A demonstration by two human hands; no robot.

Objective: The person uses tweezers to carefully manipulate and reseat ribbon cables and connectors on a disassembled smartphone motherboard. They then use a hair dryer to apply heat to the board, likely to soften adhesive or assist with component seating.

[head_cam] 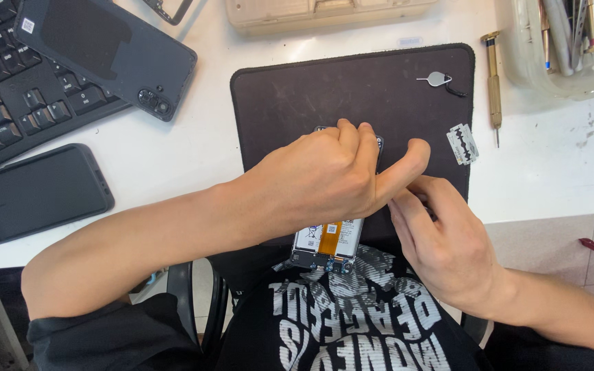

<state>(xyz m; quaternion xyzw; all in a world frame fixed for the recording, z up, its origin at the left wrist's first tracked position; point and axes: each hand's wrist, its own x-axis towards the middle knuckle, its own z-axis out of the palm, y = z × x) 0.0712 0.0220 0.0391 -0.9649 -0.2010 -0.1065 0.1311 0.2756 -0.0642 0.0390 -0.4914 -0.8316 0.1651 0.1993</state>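
- Left hand [324, 175] grips the opened phone [329, 244] at the near edge of the black mat [297, 89].
- Right hand [441, 240] pinches at the phone's right side; what it holds is hidden.
- A razor blade [463, 143] lies near the mat's right edge.

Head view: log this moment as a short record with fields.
Surface: white table with a dark work mat
Left hand: lies over an opened phone, covering most of it
Right hand: at the phone's right edge, fingertips hidden behind the left thumb
Phone: back off, battery and orange flex cable showing
On the mat: SIM ejector pin
Beside the mat: razor blade, small screwdriver
Left side: keyboard, phone back cover, black case
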